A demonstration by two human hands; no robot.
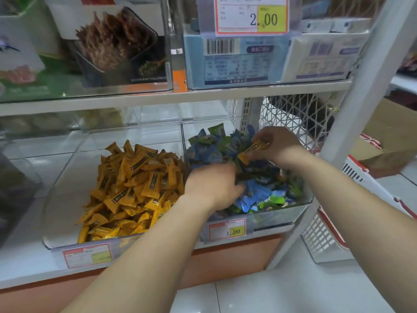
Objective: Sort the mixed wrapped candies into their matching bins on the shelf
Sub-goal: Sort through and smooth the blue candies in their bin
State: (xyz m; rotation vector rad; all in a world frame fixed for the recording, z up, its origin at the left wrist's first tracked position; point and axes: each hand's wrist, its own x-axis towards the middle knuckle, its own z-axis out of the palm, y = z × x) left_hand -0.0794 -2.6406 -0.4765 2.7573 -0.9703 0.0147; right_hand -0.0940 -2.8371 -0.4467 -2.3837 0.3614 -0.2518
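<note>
Two clear plastic bins sit side by side on the lower shelf. The left bin (67, 181) holds a heap of orange wrapped candies (135, 184). The right bin (302, 208) is full of blue and green wrapped candies (259, 193). My right hand (277, 145) is above the back of the right bin, pinching an orange wrapped candy (250, 152) lifted out of the blue and green pile. My left hand (212, 186) reaches into the right bin's near left part, fingers buried among the blue candies; whether it grips any is hidden.
Price tags hang on the bin fronts (226, 229). The shelf above (158, 98) carries boxed snacks behind clear dividers. A white slanted post (352, 123) frames the shelf's right side, with a white basket (327, 233) and cardboard box (390, 136) on the floor beyond.
</note>
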